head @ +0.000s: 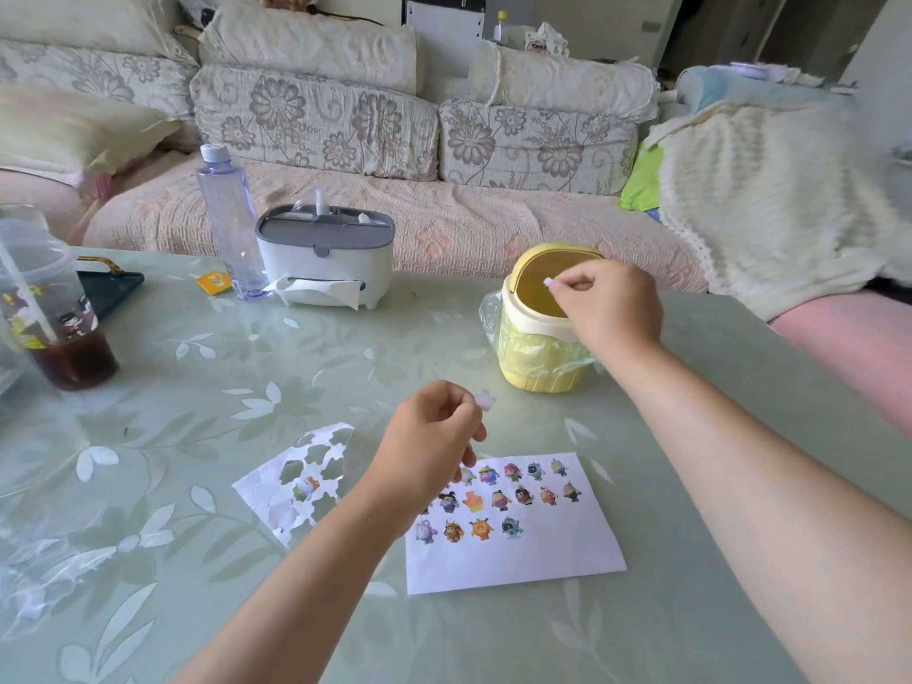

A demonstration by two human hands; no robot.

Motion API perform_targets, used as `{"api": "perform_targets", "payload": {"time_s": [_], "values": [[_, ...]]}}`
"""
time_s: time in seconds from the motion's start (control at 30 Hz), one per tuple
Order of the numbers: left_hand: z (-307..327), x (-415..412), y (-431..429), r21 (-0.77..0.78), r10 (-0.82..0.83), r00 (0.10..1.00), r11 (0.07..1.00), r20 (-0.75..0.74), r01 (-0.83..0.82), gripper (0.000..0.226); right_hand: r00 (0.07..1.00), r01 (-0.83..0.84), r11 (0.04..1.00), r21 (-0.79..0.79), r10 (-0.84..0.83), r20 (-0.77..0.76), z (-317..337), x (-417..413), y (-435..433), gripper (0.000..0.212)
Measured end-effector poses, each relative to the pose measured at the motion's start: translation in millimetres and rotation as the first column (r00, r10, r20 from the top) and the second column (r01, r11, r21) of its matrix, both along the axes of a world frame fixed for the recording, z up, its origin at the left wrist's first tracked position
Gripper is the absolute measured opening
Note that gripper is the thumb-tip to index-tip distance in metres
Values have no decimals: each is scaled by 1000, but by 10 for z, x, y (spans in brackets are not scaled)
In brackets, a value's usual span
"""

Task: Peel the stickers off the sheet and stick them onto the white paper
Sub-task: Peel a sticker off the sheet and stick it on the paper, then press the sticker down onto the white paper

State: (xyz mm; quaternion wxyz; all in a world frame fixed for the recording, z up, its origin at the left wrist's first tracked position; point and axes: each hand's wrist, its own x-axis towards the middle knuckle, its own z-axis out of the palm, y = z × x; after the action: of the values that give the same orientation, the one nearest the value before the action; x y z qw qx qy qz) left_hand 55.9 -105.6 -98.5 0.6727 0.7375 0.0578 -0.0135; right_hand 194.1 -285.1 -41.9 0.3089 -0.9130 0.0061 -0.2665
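I'm looking into a home living room. A sofa (316, 116) with floral cushions fills the top of the frame, with a knitted blanket (770, 190) draped at upper right. Nearer me, a glass-topped table (345, 357) with a leaf pattern carries a tissue box (323, 254), a water bottle (229, 224), a small yellow bin (538, 357) and, at left, a cup (54, 313) of dark drink.
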Motion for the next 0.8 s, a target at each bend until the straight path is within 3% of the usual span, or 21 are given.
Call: {"api": "perform_targets", "payload": {"time_s": [0.1, 0.23, 0.37, 0.5, 0.6, 0.67, 0.8], "values": [[-4, 7, 22, -23, -14, 1000, 1000, -20, 14, 18, 996, -22, 998, -60, 16, -93, -3, 169, -11, 14], [12, -1, 28, -87, -14, 999, 996, -48, 10, 19, 997, -36, 992, -125, 26, -79, -31, 31, -19, 15], [28, -30, 28, -153, -27, 996, 988, -88, 13, 19, 948, -316, 949, 5, 316, -45, -97, -518, 51, 10], [-23, -86, -7, -161, -41, 993, 987, -112, 22, 17, 820, -566, 824, -42, 556, -136, -264, -1028, 102, 28], [-50, -133, -35, -170, -55, 990, 985, -132, 32, 17, 818, -572, 813, -112, 555, -153, -386, -1152, 60, 24], [-56, -169, -68, -161, -75, 987, 986, -143, 52, 18, 826, -563, 809, -170, 559, -77, -454, -1225, 28, 16], [-70, -197, -81, -189, -114, 979, 979, -168, 82, 19, 830, -554, 822, -130, 558, -11, -537, -1250, -13, 12]]}}
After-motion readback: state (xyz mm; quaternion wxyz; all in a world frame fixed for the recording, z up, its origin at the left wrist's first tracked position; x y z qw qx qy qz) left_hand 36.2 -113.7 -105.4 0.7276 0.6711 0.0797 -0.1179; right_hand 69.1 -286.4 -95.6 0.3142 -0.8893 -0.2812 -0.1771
